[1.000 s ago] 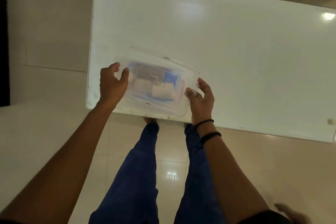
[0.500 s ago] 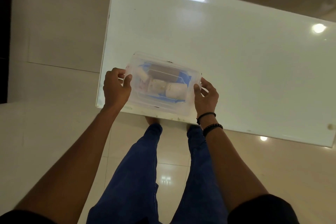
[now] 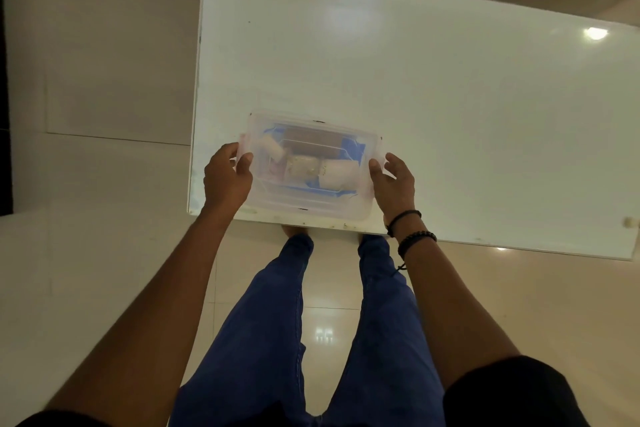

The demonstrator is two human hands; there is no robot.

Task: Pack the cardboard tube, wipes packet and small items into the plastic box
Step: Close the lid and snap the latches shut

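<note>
Gripping the plastic box [image 3: 311, 166] at its two short ends, both hands work close to the near edge of the white counter [image 3: 450, 107], toward its near-left corner. Left hand [image 3: 227, 180]: fingers curled over the left end flange, thumb on the lid surface, pinching the rim. Right hand [image 3: 393, 184]: thumb on the right end, fingers partly spread and curved round the end tab; whether they press it fully I cannot tell. Two bracelets on the right wrist.

Box sits on the counter, lid on, translucent. Seen through the lid: cardboard tube [image 3: 310, 140] lying along the far wall, blue wipes packet [image 3: 353, 147] flat underneath, small pale items [image 3: 304, 166] along the near side, exact kind unclear.

Judgement: packing looks complete; step in hand is seating the lid or its end catches. Box likely light, walls thin and somewhat flexible, smooth plastic and a glossy counter, so prone to sliding. Best hold is the end flanges, both sides together, kept level since the contents appear loose. Near edge is close; a slip toward the person could tip it off.

Far half of the counter is bare, with ceiling-light reflections.
</note>
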